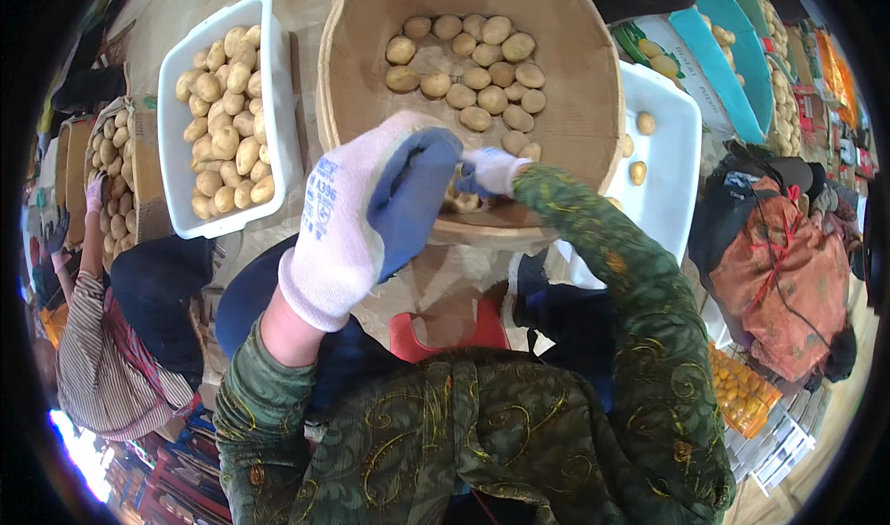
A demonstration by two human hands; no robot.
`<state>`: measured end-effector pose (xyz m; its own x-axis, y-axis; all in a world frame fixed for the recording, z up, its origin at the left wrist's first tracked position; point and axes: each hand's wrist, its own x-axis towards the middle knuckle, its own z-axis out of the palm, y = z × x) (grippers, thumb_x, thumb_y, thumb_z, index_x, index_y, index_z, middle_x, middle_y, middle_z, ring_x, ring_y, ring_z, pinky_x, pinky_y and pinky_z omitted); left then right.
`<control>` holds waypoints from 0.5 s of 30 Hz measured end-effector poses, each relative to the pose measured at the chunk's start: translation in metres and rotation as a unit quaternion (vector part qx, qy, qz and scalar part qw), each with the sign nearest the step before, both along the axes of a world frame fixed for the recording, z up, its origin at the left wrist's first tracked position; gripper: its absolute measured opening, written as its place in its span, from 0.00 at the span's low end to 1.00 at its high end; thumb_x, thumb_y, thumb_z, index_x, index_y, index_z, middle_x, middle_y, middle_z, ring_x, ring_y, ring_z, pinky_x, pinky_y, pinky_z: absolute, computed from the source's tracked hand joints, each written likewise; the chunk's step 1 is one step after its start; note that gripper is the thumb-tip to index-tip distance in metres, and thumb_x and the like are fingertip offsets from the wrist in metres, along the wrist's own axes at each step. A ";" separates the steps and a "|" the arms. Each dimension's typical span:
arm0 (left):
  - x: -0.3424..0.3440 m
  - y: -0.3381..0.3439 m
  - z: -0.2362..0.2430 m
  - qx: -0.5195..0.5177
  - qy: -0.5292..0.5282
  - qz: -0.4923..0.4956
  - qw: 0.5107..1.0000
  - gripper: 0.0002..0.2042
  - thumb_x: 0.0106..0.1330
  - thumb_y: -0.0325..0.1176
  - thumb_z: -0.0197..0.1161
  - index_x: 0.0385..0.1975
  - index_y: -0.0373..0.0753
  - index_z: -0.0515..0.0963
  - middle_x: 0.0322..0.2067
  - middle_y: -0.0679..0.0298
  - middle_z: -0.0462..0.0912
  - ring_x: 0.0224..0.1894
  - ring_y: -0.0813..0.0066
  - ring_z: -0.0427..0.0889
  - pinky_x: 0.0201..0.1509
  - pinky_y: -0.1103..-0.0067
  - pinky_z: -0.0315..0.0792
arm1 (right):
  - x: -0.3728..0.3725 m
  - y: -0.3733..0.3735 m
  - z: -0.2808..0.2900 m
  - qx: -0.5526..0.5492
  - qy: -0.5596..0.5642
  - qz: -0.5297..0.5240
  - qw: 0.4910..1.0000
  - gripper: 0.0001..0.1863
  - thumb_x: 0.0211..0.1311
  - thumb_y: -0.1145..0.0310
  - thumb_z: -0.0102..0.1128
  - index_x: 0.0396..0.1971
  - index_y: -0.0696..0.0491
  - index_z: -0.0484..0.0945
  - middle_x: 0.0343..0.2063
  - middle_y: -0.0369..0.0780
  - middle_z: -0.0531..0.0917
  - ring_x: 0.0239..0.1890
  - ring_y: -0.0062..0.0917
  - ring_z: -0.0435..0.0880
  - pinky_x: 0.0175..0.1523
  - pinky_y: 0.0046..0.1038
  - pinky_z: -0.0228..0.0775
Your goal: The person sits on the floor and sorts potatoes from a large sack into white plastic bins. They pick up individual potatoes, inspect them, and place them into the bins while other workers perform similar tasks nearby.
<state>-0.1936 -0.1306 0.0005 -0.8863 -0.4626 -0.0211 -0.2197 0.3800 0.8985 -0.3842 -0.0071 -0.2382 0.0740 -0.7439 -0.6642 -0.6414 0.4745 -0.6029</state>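
Note:
A large cardboard box point(357, 70) stands in front of me, with several potatoes point(494, 31) spread over its bottom. My left hand point(371, 200), in a white work glove with a blue-grey coated palm, is raised over the box's near side. Its fingers are bent and pressed together, and anything inside them is hidden. My right hand point(493, 172), in a similar glove, reaches in at the near wall, just above more potatoes point(464, 200). The left glove partly covers its fingers, so its grip is not visible.
At left stands a white crate point(167, 135) full of potatoes. Another white crate point(686, 154), right of the box, holds a few. Between my legs is a red stool point(408, 339). A co-worker point(130, 367) sits at far left beside a potato-filled box point(148, 172). Orange sacking point(769, 275) lies right.

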 end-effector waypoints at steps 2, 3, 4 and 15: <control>-0.003 -0.002 0.009 0.010 -0.042 -0.016 0.999 0.10 0.72 0.23 0.53 0.45 0.33 0.82 0.36 0.62 0.84 0.35 0.79 0.82 0.40 0.81 0.76 | 0.016 -0.015 -0.053 0.068 0.056 0.158 0.984 0.32 0.62 0.59 0.67 0.67 0.42 0.73 0.55 0.47 0.84 0.54 0.45 0.85 0.57 0.43 0.76; -0.005 0.000 0.014 0.056 -0.073 -0.006 0.996 0.10 0.71 0.22 0.55 0.45 0.33 0.82 0.38 0.60 0.84 0.35 0.76 0.84 0.40 0.80 0.77 | 0.021 -0.017 -0.097 0.074 0.047 0.210 0.974 0.33 0.61 0.61 0.66 0.68 0.41 0.72 0.56 0.47 0.84 0.54 0.45 0.85 0.56 0.44 0.77; -0.001 0.000 0.006 0.027 -0.062 -0.004 0.998 0.09 0.70 0.22 0.56 0.45 0.33 0.82 0.38 0.60 0.84 0.35 0.74 0.84 0.40 0.79 0.77 | 0.037 -0.024 -0.118 0.069 0.030 0.241 0.968 0.33 0.60 0.62 0.66 0.69 0.40 0.72 0.55 0.48 0.84 0.55 0.45 0.85 0.56 0.44 0.77; -0.004 -0.006 -0.004 0.014 -0.059 0.004 0.998 0.09 0.70 0.22 0.57 0.45 0.32 0.82 0.35 0.60 0.84 0.36 0.72 0.86 0.41 0.79 0.78 | 0.000 -0.012 -0.085 0.029 -0.037 0.064 0.997 0.32 0.54 0.53 0.76 0.60 0.45 0.81 0.47 0.47 0.87 0.49 0.42 0.86 0.52 0.42 0.79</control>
